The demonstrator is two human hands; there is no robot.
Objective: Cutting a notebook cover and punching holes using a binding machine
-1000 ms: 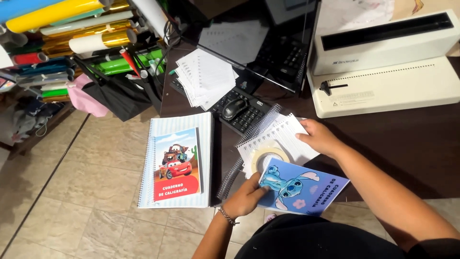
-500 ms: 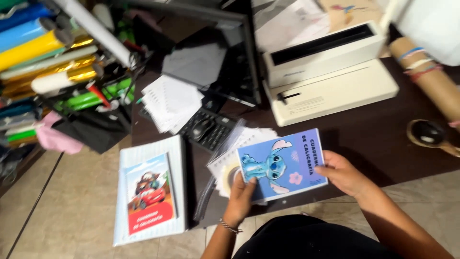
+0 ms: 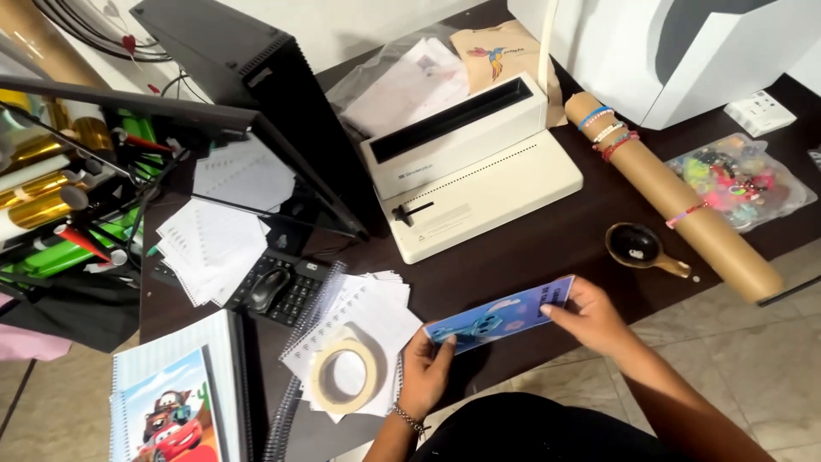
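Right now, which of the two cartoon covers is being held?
The blue cover, held between left hand and right hand; the red-car notebook lies untouched at the desk's corner.

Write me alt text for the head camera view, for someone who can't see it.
Seen from above, a person's left hand and right hand hold a blue cartoon-printed cover sheet by its ends over a dark desk. Nearby lie a roll of tape on punched paper and a white binding machine.
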